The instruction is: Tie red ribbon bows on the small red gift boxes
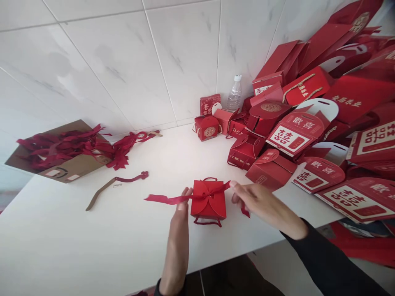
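A small red gift box (219,207) with a flower-like petal top and dark red cord handles stands on the white table. Across its top, a red ribbon (166,200) is looped at the centre, one tail reaching out to the left. My right hand (251,201) pinches the ribbon's other side to the right of the box, and a short end hangs below the fingers. Beside the box's left face is my left hand (178,230), fingers stretched out and up against it. The left tail crosses at these fingertips; whether they touch it I cannot tell.
A cardboard box (70,166) full of red ribbons stands at the left, some spilling out. Nearby lies a brown-and-red strap (106,190). Many red gift boxes (288,135) pile up at the right, beside a clear plastic bottle (235,94). A tiled wall (185,53) bounds the back.
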{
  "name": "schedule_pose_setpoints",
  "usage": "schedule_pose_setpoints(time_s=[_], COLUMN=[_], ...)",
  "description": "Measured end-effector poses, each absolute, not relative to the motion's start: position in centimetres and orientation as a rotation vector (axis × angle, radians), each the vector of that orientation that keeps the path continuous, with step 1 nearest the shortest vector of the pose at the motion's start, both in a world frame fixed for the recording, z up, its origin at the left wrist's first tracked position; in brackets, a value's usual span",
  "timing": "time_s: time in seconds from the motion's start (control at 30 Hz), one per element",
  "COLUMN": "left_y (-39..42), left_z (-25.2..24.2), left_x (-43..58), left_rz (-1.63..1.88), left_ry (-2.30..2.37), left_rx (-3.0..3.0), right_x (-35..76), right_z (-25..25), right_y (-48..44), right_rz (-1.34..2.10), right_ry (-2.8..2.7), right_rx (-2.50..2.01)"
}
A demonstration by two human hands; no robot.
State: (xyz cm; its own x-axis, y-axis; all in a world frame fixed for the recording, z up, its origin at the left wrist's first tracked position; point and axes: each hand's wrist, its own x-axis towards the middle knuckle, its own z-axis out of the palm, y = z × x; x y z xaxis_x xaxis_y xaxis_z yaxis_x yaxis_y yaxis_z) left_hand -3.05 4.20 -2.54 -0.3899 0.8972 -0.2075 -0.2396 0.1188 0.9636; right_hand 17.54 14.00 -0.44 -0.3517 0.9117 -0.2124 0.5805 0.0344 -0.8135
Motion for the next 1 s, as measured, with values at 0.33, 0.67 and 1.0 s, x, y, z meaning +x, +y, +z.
schedule_pose_setpoints(time_s=[0.33, 0.67, 1.0], left_y=[4.4, 2.0, 4.8], left_z=[-2.5, -2.5, 1.0], left_x=[-1.6, 2.4, -0.3], left_rz=[1.53, 1.617, 1.357], left_ry=[1.63, 1.686, 1.615], left_rx=[1.157, 0.701, 0.962], right_x=[13.9, 14.5, 16.2], right_z=[-1.4, -1.4, 1.8], right_y=[12.6, 11.4, 12.6], right_rz=[1.499, 1.684, 1.224], right_ry=[-1.26, -1.128, -2.097], right_rx=[-1.23, -1.107, -1.289])
